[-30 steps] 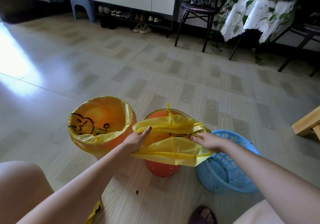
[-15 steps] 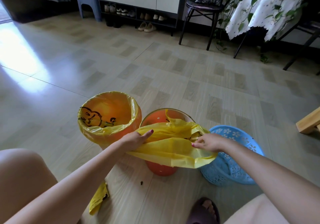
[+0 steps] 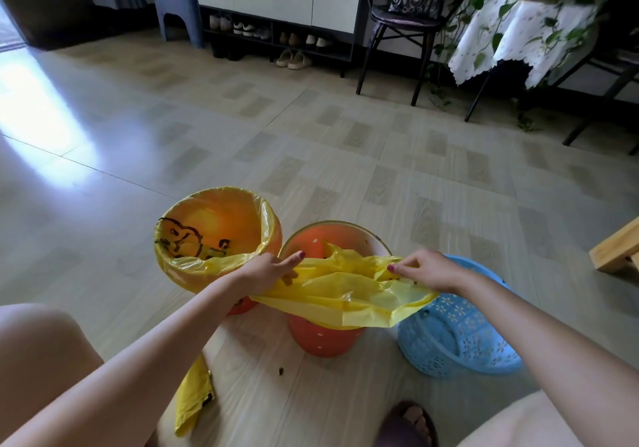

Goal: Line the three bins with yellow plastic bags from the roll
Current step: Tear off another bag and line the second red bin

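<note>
Three bins stand in a row on the floor. The left orange bin (image 3: 207, 270) wears a yellow bag with a black drawing folded over its rim. The middle orange bin (image 3: 321, 339) has a loose yellow bag (image 3: 342, 294) stretched over its near rim. My left hand (image 3: 268, 268) grips the bag's left edge and my right hand (image 3: 423, 270) pinches its right edge, holding the mouth open between them. The blue lattice bin (image 3: 456, 339) on the right has no bag in it. More yellow bag plastic (image 3: 192, 398) lies on the floor by my left leg.
A wooden stool corner (image 3: 615, 249) juts in at the right. A black chair (image 3: 408, 28), a cloth-covered plant table (image 3: 518, 35) and a shoe cabinet (image 3: 276, 31) line the far wall. My sandalled foot (image 3: 408, 422) rests near the bins.
The view has tilted so the bins sit slightly lower and further right. My hands have pulled the bag's mouth wider apart over the middle bin.
</note>
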